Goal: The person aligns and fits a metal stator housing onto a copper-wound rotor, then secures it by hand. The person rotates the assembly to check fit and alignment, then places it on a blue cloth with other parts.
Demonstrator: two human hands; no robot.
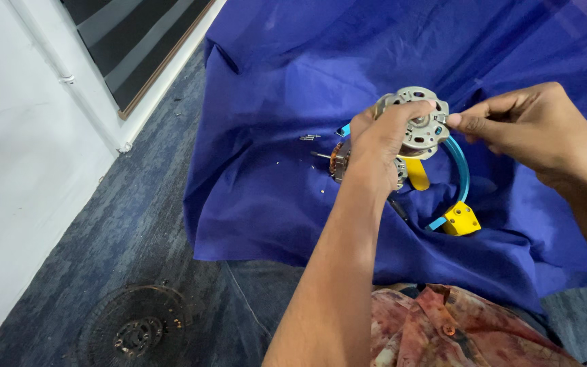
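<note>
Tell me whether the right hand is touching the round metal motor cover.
Touching. The head view shows the right hand's fingertips pinched against the rim of the round metal motor cover, which the left hand grips.

The left hand (pixel 382 139) was raised at the end of a long, bare forearm reaching up from the lower frame, its fingers curled in a firm grasp. The right hand (pixel 531 126) came in from the right, thumb and forefinger pinched together, wrist bent slightly.
</note>
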